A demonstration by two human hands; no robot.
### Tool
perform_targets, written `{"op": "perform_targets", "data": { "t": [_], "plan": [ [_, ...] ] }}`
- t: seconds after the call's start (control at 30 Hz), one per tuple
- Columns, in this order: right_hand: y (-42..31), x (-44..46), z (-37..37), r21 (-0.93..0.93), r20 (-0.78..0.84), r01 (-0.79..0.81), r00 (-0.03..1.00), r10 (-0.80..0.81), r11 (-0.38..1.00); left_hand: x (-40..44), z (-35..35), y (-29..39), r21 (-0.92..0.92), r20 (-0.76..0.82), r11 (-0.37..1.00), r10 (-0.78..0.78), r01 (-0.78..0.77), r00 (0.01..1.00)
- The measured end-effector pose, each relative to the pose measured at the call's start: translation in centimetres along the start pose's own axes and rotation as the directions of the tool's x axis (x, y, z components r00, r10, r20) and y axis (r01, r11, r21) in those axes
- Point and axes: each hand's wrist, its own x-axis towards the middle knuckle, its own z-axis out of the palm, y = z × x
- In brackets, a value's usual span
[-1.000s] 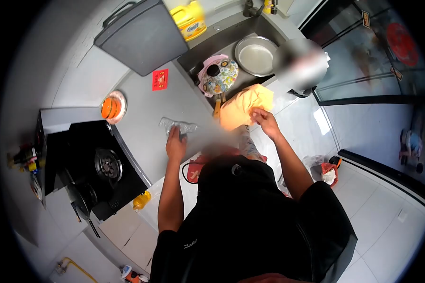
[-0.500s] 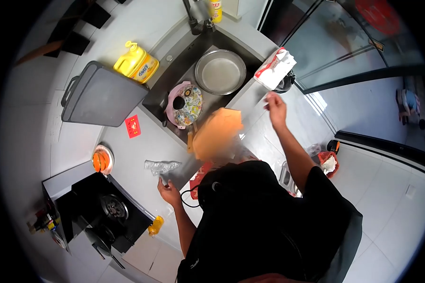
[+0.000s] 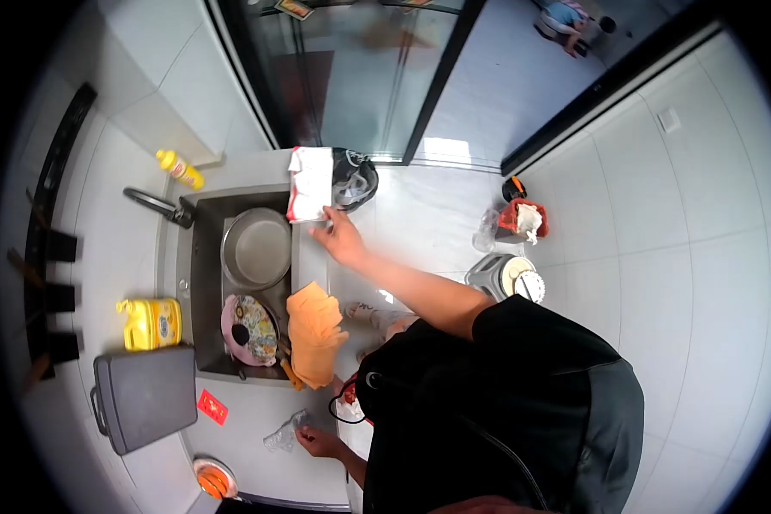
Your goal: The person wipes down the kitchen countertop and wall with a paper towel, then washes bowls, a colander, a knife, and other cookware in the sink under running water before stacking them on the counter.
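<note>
My left hand (image 3: 319, 443) is at the counter, its fingers closed on the edge of a crumpled piece of clear plastic (image 3: 280, 436). My right hand (image 3: 343, 239) reaches across to the white and red tissue pack (image 3: 311, 182) at the sink's far corner. Its fingers are apart, with the fingertips at the pack's near end; whether they touch it I cannot tell. An orange cloth (image 3: 314, 332) hangs over the sink's front edge, between my two hands.
The sink (image 3: 200, 265) holds a round metal pan (image 3: 257, 248) and a pink-rimmed patterned lid (image 3: 250, 332). A yellow jug (image 3: 152, 325) and grey cutting board (image 3: 146, 398) stand behind. A black-lined bin (image 3: 355, 182) is beside the tissue pack. Another person (image 3: 568, 26) crouches beyond the doorway.
The view has turned toward the glass door. My right hand has moved over to the tissue pack. My left hand stays by the clear plastic, now with its fingers closed on it.
</note>
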Motion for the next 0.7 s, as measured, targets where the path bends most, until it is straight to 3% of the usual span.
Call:
{"op": "perform_targets", "data": {
  "t": [0.03,0.1,0.17,0.23,0.3,0.4,0.5,0.57,0.6,0.63,0.7],
  "plan": [
    [0.4,-0.4,-0.7,0.002,-0.021,-0.005,1.000,0.005,1.000,0.7,0.4,-0.5,-0.003,0.015,1.000,0.015,-0.015,1.000],
    [0.4,-0.4,-2.2,-0.046,-0.004,-0.074,0.997,0.074,0.996,2.3,1.2,-0.6,-0.198,0.010,0.976,0.090,-0.087,0.996],
    [0.3,1.1,-2.3,-0.045,0.018,-0.105,0.994,0.106,0.993,2.7,0.9,1.0,-0.236,-0.011,0.967,0.097,-0.097,0.995],
    [1.9,3.8,0.2,-0.279,-0.221,0.110,0.959,-0.175,0.954,2.8,0.0,2.2,-0.174,0.028,0.985,-0.011,0.016,1.000],
    [1.6,6.5,1.4,-0.254,-0.246,0.131,0.949,-0.195,0.958,2.6,0.1,0.9,-0.168,0.019,0.986,0.003,0.000,1.000],
    [-0.6,9.1,1.9,-0.308,-0.158,-0.041,0.987,-0.009,0.950,0.5,0.8,1.1,-0.141,-0.026,0.987,-0.079,0.074,0.997],
    [1.6,12.5,2.8,-0.418,-0.066,-0.051,0.997,0.025,0.907,-1.7,2.4,1.3,-0.196,-0.093,0.942,-0.294,0.272,0.951],
    [5.6,15.4,4.9,-0.334,-0.004,-0.043,0.999,0.044,0.941,-2.7,3.7,1.7,-0.289,-0.057,0.898,-0.363,0.333,0.930],
    [5.4,15.6,4.4,-0.307,-0.027,-0.009,1.000,0.001,0.952,-3.5,4.3,3.6,-0.268,-0.077,0.927,-0.292,0.263,0.953],
    [5.1,16.3,3.8,-0.275,0.020,-0.111,0.992,0.121,0.955,-3.6,4.8,5.1,-0.267,-0.056,0.928,-0.282,0.258,0.958],
    [6.5,17.4,3.2,-0.268,0.054,-0.023,0.998,0.039,0.963,-4.2,6.2,8.2,-0.321,-0.103,0.921,-0.264,0.219,0.959]
  ]
}}
